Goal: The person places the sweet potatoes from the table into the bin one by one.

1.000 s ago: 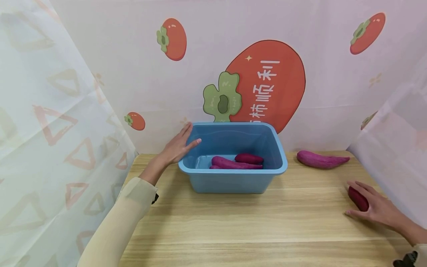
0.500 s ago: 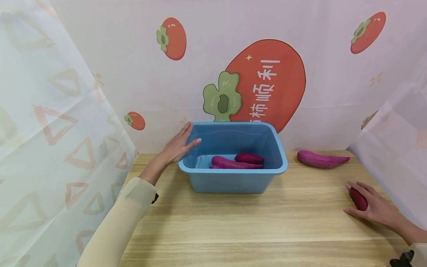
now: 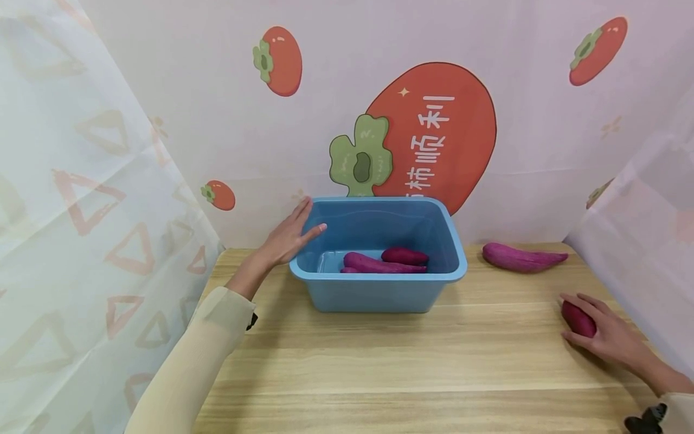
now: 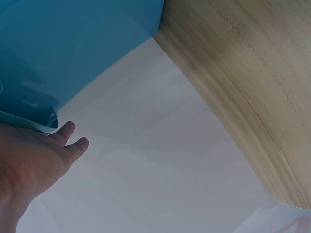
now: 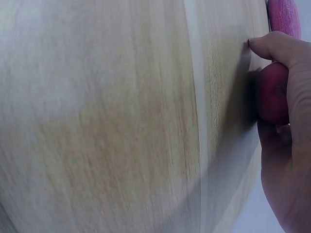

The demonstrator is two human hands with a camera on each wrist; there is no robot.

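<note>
A blue plastic basin (image 3: 374,296) stands near the back wall. Purple sweet potatoes (image 3: 374,264) lie inside it, partly hidden by the front rim. My left hand (image 3: 289,238) rests on the basin's left rim with its fingers straight; the left wrist view shows the hand (image 4: 36,158) against the rim. At the right of the table, my right hand (image 3: 612,337) has its thumb and fingers curled round a dark purple sweet potato (image 3: 578,319) on or just above the tabletop. Its end (image 5: 273,94) shows between thumb and fingers in the right wrist view.
Another long sweet potato (image 3: 523,258) lies at the back right of the wooden table (image 3: 406,374), beyond my right hand. Printed white cloth (image 3: 260,138) encloses the table at the back and on both sides.
The right hand and the sweet potato in its fingers have shifted slightly left and back. My left hand and the basin stay where they were.
</note>
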